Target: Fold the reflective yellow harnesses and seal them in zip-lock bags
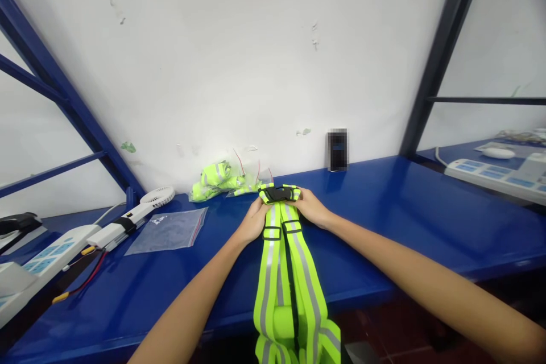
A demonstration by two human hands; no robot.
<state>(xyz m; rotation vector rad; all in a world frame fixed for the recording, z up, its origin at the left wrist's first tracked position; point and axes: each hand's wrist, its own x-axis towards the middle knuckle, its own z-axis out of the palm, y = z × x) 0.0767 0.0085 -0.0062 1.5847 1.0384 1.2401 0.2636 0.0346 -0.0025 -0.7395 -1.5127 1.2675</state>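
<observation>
A neon-yellow reflective vest (267, 273) made of straps with grey stripes lies over the front edge of the blue table, its lower end hanging down. At its far end is a black buckle (280, 193) on a folded strap. My left hand (256, 219) grips the strap on the left of the buckle, and my right hand (313, 207) grips it on the right. The fingertips of both hands are partly hidden behind the strap. Two black strap sliders (272, 233) sit just below the buckle.
Bagged neon-yellow vests (215, 179) lie against the wall. On the left are a clear zip bag (170, 230), a white handheld fan (156, 198), a power strip (55, 259) and wires with yellow connectors (87, 284). A dark box (338, 151) stands at the back right.
</observation>
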